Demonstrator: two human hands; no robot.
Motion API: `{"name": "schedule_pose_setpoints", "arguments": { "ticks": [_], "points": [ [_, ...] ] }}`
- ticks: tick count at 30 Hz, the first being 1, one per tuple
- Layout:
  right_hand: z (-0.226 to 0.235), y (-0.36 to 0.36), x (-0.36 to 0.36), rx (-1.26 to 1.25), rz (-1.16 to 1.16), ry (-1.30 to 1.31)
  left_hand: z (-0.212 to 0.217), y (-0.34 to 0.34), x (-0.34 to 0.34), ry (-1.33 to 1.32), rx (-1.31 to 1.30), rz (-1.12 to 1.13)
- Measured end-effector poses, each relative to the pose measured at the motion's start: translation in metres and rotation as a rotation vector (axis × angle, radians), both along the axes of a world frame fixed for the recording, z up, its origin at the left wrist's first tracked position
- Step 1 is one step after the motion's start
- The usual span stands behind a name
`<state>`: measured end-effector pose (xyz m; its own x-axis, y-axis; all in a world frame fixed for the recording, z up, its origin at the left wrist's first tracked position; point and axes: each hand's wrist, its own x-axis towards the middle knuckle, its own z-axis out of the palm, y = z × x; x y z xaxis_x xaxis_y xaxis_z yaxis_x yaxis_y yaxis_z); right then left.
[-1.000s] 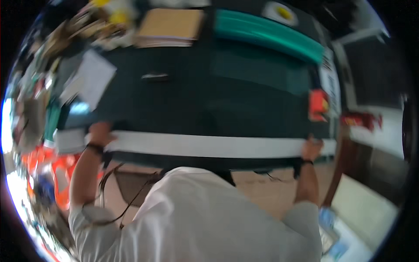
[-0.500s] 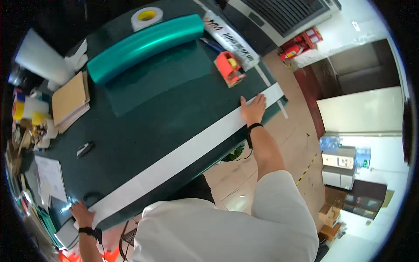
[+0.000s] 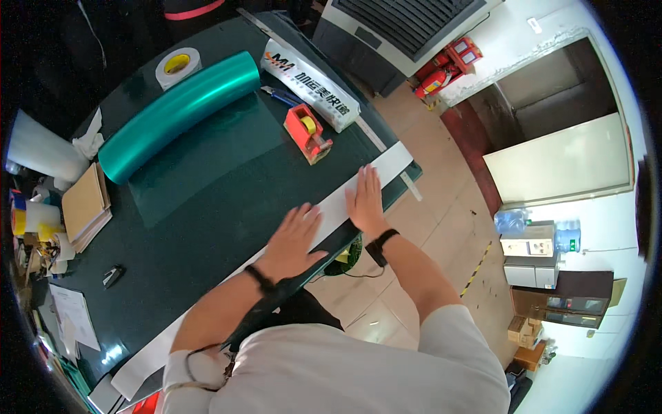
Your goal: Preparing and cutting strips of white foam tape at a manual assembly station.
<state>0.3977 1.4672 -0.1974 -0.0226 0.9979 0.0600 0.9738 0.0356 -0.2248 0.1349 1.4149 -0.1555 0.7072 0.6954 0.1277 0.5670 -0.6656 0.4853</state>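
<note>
A long white strip [image 3: 383, 169] lies along the near edge of a dark green table [image 3: 207, 214]. My left hand [image 3: 293, 238] rests flat on the strip near its middle, fingers spread. My right hand [image 3: 365, 200] lies flat on the strip a little further right, fingers together, pressing it to the table edge. Both wrists wear dark bands. Neither hand grips anything.
A teal roll [image 3: 176, 114] with a sheet unrolled from it lies across the table. A red tape dispenser [image 3: 307, 131], a tape roll [image 3: 178, 65], a white printed roll [image 3: 310, 86], a blue cutter [image 3: 281, 95], brown pads [image 3: 84, 205] and a small black object [image 3: 112, 276] are on the table.
My left hand has moved from the strip's far left end to its middle, beside my right hand. The view has swung further right.
</note>
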Motion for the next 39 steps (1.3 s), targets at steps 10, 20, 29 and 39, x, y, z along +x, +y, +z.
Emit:
{"name": "schedule_pose_setpoints", "arguments": {
  "ticks": [10,20,29,39],
  "points": [
    [0.001,-0.012,0.004,-0.032,0.215,-0.004,-0.032,0.026,0.098,0.097,-0.015,0.104],
    [-0.005,-0.012,0.009,0.062,0.253,0.038,-0.023,-0.057,-0.017,0.154,-0.103,0.264],
    [-0.015,-0.01,0.018,0.072,0.298,-0.032,-0.014,-0.136,-0.125,0.257,-0.188,0.493],
    [-0.025,-0.009,0.022,0.06,0.27,-0.131,-0.01,-0.22,-0.196,0.314,-0.264,0.834]
  ]
}}
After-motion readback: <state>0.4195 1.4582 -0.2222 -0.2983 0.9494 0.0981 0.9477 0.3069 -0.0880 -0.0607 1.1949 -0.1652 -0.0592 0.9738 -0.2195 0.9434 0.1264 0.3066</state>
